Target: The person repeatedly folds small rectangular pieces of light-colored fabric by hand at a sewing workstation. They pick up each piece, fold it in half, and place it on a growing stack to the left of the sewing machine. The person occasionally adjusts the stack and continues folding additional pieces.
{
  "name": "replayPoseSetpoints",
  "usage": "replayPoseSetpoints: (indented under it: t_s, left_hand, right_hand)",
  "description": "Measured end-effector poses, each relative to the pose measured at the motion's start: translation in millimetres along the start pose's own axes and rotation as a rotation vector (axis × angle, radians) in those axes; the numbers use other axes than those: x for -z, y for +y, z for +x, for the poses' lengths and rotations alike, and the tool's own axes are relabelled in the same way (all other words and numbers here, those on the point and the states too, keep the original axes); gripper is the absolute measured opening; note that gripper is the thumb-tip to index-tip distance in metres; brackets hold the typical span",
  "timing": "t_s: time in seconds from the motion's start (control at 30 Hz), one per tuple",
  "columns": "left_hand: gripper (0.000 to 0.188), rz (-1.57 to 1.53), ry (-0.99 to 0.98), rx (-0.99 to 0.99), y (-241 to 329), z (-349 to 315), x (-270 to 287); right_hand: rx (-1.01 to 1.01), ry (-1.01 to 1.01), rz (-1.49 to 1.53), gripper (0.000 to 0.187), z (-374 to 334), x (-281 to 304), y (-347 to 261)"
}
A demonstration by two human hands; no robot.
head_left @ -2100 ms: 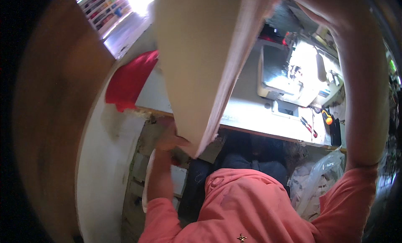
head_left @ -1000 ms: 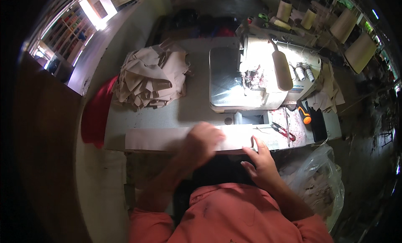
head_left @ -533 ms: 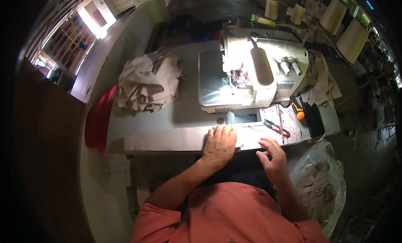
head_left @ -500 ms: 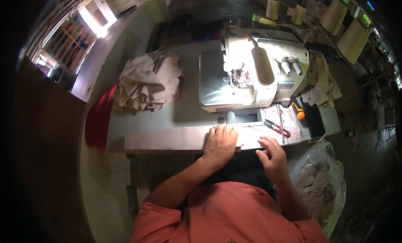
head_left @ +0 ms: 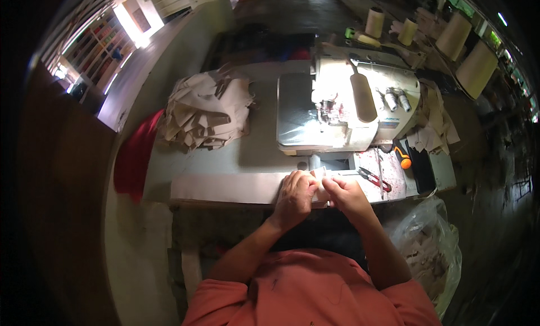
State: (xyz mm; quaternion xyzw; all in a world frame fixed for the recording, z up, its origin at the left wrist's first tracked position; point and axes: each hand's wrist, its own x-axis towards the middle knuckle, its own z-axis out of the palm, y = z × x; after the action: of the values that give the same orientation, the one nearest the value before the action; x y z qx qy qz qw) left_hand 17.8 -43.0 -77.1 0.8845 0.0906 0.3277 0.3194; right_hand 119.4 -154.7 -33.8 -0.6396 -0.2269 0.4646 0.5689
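Observation:
A long pale fabric strip [head_left: 225,188] lies along the front edge of the sewing table. My left hand [head_left: 296,191] is closed on its right part, fingers bent over the cloth. Close beside it, my right hand [head_left: 344,195] pinches the strip's right end, which is lifted and folded up between the two hands. Just beyond them stands a white sewing machine [head_left: 343,118] with its lamp lit over the needle area. Red-handled thread snips [head_left: 376,180] lie to the right of my right hand.
A heap of pale fabric pieces [head_left: 205,109] lies at the left of the table. An orange-and-black tool [head_left: 403,156] and a dark phone-like slab [head_left: 423,167] lie at right. Thread cones [head_left: 451,36] stand behind. A clear plastic bag of scraps [head_left: 430,247] hangs below right.
My right hand has moved left to the strip and taken hold of its end, which is now raised. My left hand stays on the cloth. The whole view has shifted slightly.

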Motion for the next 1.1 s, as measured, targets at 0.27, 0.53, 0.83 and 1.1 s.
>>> replayPoseSetpoints:
  t_s: [0.27,0.53,0.83,1.1]
  left_hand:
    - [0.030,-1.237,0.039,0.429,17,-40,50]
    - [0.046,-1.225,1.160,0.442,-73,-48,169]
    - [0.046,0.068,-0.153,-0.037,13,10,45]
    - [0.062,0.127,-0.346,-0.018,42,21,44]
  right_hand:
    - [0.480,0.206,0.045,0.009,-10,-23,-37]
    - [0.100,0.130,0.394,0.016,-2,-8,-11]
    - [0.036,-0.007,0.504,0.023,4,-26,-13]
    - [0.170,-0.016,0.307,0.016,-6,-6,-2]
